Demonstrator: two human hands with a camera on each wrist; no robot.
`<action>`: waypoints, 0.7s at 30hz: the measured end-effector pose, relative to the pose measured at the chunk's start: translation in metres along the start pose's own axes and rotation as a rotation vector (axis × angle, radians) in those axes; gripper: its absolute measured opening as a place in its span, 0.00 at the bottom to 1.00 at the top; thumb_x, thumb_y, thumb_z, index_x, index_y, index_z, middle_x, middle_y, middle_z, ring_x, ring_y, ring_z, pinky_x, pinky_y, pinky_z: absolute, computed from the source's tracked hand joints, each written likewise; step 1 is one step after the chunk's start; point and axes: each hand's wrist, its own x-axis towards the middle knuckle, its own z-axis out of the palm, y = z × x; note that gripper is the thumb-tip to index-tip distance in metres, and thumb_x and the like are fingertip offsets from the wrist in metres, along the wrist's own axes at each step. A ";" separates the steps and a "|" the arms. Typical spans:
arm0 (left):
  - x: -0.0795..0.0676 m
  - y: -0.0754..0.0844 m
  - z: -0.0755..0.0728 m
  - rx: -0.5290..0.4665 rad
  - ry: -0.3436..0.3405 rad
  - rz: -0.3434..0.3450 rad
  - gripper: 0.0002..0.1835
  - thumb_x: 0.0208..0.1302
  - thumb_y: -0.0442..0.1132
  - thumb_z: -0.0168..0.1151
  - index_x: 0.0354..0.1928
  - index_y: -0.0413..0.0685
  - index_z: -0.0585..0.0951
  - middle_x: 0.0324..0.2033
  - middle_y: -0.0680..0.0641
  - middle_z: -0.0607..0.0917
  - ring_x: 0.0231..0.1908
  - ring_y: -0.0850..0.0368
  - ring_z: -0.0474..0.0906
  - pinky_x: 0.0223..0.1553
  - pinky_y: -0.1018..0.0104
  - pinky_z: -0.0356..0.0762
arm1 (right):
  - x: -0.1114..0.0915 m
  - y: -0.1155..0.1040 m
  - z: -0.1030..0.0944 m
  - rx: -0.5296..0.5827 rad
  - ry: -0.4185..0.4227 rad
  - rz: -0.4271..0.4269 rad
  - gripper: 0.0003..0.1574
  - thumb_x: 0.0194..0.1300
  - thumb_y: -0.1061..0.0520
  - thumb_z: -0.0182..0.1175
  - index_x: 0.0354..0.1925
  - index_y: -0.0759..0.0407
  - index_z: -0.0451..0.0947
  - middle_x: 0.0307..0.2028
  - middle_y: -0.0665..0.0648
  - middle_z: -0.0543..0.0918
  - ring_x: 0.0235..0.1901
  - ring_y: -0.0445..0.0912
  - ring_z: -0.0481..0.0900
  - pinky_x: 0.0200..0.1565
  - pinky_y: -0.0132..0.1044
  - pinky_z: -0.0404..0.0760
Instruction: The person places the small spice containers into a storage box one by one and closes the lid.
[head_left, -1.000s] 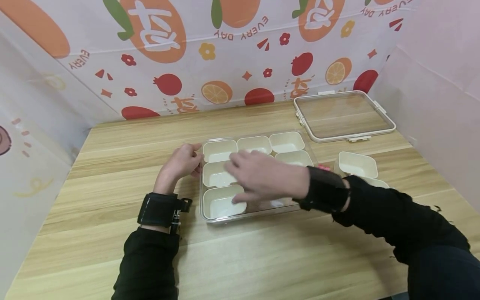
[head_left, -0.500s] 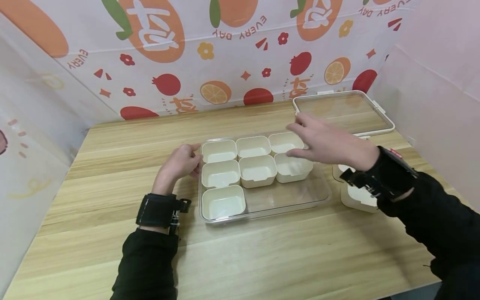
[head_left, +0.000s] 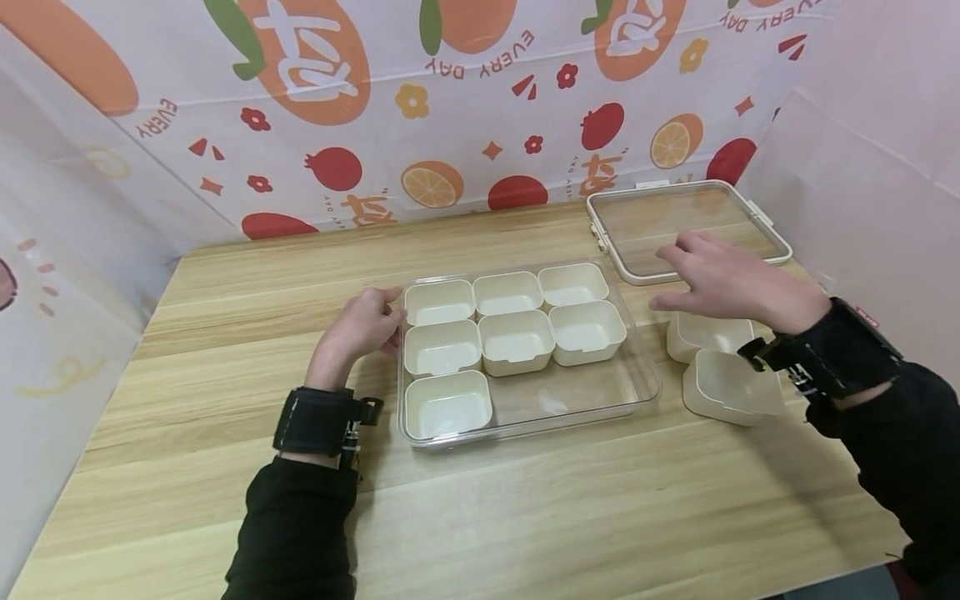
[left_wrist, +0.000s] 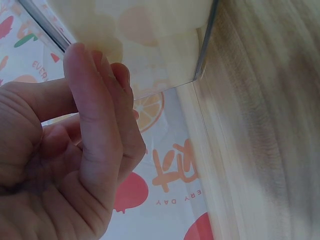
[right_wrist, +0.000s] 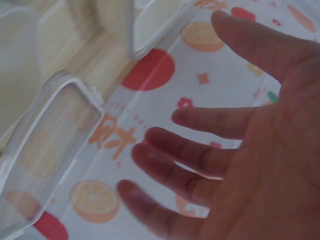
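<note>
A clear plastic box (head_left: 570,400) stands on the table, with several cream cups in rows. Three cups fill its back row, three the middle row, and one cup (head_left: 448,406) sits front left. My left hand (head_left: 360,323) is at the box's left side, its fingertips touching the outer wall. In the left wrist view those fingers (left_wrist: 95,115) are bent gently against the wall. My right hand (head_left: 738,279) hovers with spread fingers, holding nothing, above two loose cream cups right of the box. Of these, the nearer cup (head_left: 731,387) shows more, while the farther cup (head_left: 708,333) is partly covered.
A clear lid (head_left: 637,271) with a cream frame and side clips lies at the back right of the table. Fruit-printed cloth (head_left: 450,108) hangs behind the wooden table (head_left: 480,517), and plain pale cloth hangs along the right side.
My right hand has moved right, from over the box to above the two loose cups, uncovering the cups inside. My left hand stays at the box's left side.
</note>
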 end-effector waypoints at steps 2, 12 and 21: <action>0.000 0.000 -0.001 0.001 -0.003 0.001 0.25 0.64 0.31 0.43 0.64 0.34 0.57 0.24 0.39 0.76 0.20 0.54 0.77 0.24 0.63 0.82 | -0.003 0.005 0.003 0.004 -0.051 0.025 0.44 0.55 0.41 0.61 0.56 0.71 0.62 0.44 0.71 0.68 0.44 0.60 0.66 0.44 0.57 0.71; 0.002 0.000 -0.005 0.000 -0.019 -0.006 0.25 0.64 0.31 0.43 0.64 0.35 0.58 0.25 0.39 0.76 0.20 0.54 0.77 0.25 0.61 0.82 | -0.022 0.028 0.030 0.084 -0.227 0.142 0.55 0.54 0.34 0.58 0.59 0.77 0.55 0.52 0.81 0.61 0.50 0.73 0.59 0.48 0.66 0.66; 0.001 0.000 -0.004 -0.007 -0.024 -0.002 0.25 0.64 0.31 0.43 0.64 0.36 0.57 0.26 0.38 0.76 0.20 0.54 0.77 0.25 0.61 0.82 | -0.029 0.034 0.041 0.112 -0.272 0.164 0.53 0.55 0.33 0.55 0.59 0.75 0.56 0.47 0.80 0.62 0.43 0.70 0.65 0.40 0.64 0.72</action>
